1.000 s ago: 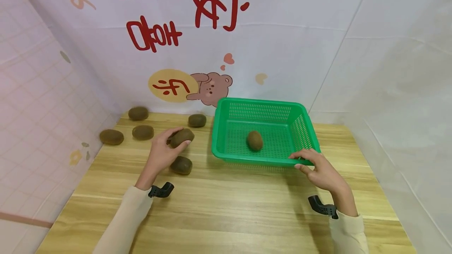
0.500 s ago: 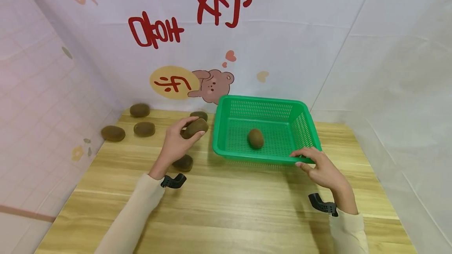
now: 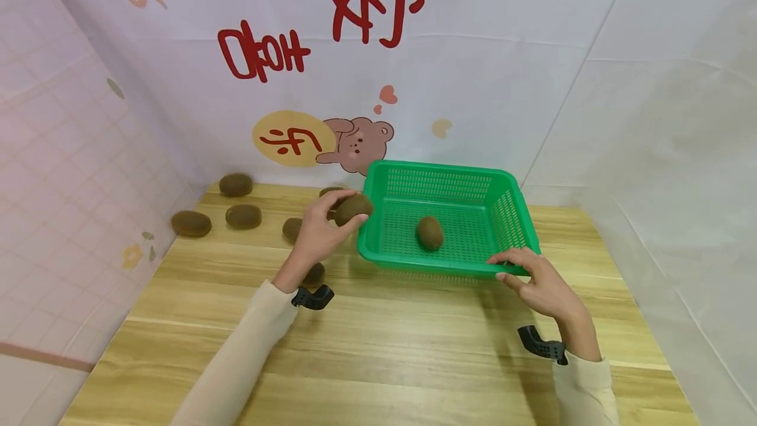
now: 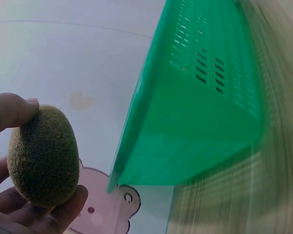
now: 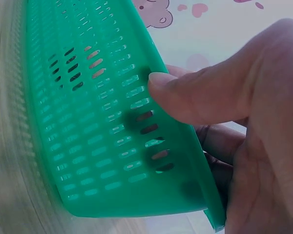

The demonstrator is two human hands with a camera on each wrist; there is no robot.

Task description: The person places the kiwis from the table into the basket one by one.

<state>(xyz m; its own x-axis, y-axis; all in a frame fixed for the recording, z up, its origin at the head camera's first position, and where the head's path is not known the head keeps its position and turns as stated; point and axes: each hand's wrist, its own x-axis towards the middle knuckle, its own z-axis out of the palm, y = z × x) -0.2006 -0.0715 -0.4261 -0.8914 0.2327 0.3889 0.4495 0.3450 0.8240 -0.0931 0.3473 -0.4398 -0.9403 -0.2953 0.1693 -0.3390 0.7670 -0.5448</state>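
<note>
My left hand [image 3: 324, 232] holds a brown fuzzy kiwi [image 3: 353, 209] between thumb and fingers, raised at the left rim of a green plastic basket [image 3: 437, 267]. In the left wrist view the held kiwi [image 4: 45, 157] is apart from the basket wall [image 4: 185, 122]. One kiwi [image 3: 430, 233] lies inside the basket. With thumb outside and fingers over the rim, my right hand [image 3: 541, 284] grips the basket's near right corner. The right wrist view shows that thumb pressing the slotted wall [image 5: 102, 122].
Left of the basket on the wooden table [image 3: 414, 354] lie several more kiwis, such as one at the far left [image 3: 191, 223] and one by the back wall [image 3: 235, 184]. Some are partly hidden behind my left hand and wrist. A printed white cloth [image 3: 473, 71] stands behind.
My left hand has carried its kiwi up and to the right, from among the loose kiwis to the basket's left rim. My right hand keeps its grip on the basket.
</note>
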